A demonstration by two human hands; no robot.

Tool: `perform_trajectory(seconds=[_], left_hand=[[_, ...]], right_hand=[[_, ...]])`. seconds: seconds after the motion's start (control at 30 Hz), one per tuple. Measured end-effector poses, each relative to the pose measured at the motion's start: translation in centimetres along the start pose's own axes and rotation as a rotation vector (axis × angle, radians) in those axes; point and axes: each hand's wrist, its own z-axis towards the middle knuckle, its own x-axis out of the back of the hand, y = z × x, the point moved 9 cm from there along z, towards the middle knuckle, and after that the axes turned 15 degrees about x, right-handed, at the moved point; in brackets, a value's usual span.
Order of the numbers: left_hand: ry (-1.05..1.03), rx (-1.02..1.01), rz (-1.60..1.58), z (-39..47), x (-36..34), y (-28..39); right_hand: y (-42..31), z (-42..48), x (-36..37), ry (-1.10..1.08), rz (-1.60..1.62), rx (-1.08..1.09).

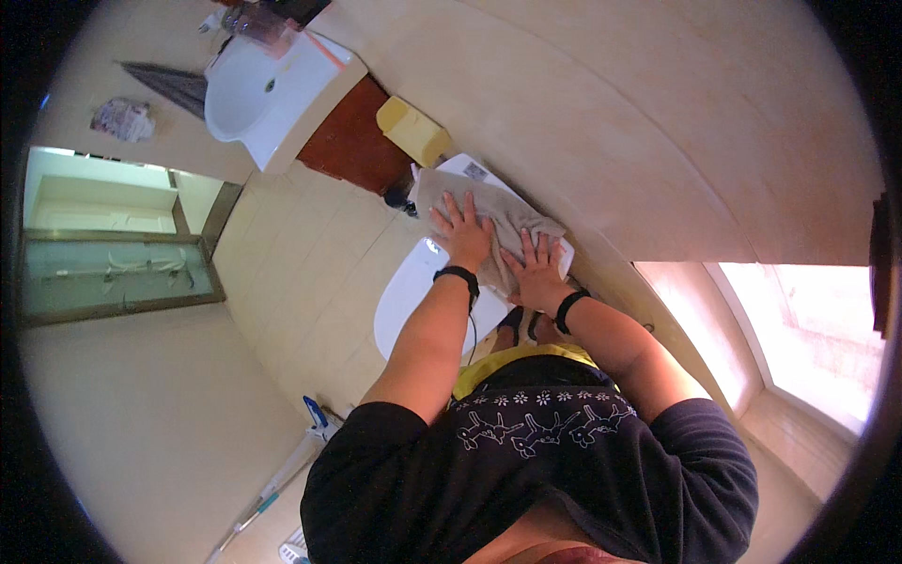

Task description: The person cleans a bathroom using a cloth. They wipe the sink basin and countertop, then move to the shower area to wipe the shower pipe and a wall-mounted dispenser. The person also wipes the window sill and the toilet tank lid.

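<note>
A grey-beige cloth (pixel 504 204) lies spread over the top of the white toilet tank (pixel 566 259), covering most of it. My left hand (pixel 461 238) rests flat on the cloth's left part, fingers apart. On its lower right part lies my right hand (pixel 538 273), its fingers also spread, close to the tank's right end. Neither hand visibly grasps the fabric. In front of the tank is the white toilet lid (pixel 403 310), partly hidden by my left forearm. A black band circles each wrist, and a thin cord hangs from the left one.
A yellow plastic bin (pixel 414 132) stands by the wall beyond the tank. Farther off is a white washbasin (pixel 246 95) above a reddish-brown panel (pixel 351 134). Long-handled cleaning tools (pixel 264 502) lean at lower left. A bright window (pixel 803 338) is at right.
</note>
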Motion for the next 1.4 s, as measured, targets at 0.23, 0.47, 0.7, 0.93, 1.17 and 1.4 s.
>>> perform_trajectory(seconds=[0.23, 0.47, 0.7, 0.93, 1.17, 1.4], left_hand=[[0.005, -0.067, -0.451, -2.4, -3.1, -6.4], [-0.129, 0.152, -0.618, -4.5, -6.9, -8.4], [-0.125, -0.198, -0.506, -3.7, -19.0, -11.6], [-0.363, 0.044, -0.792, -5.6, -17.3, -10.1], [-0.647, -0.049, -1.079, -6.6, -22.7, -13.7], [-0.315, -0.022, -0.625, -12.2, -2.7, -10.6]], right_hand=[[-1.8, 0.4, -1.2, -0.012, -0.101, 0.354], [-2.8, -1.7, -1.9, 0.085, -0.129, 0.529], [-3.0, -2.8, -2.7, 0.308, -0.206, 0.620], [-2.5, -4.6, -3.2, 0.214, -0.124, 0.550], [-3.5, -6.1, -3.9, 0.186, -0.149, 0.505], [-3.0, -4.7, -5.6, 0.371, -0.144, 0.317]])
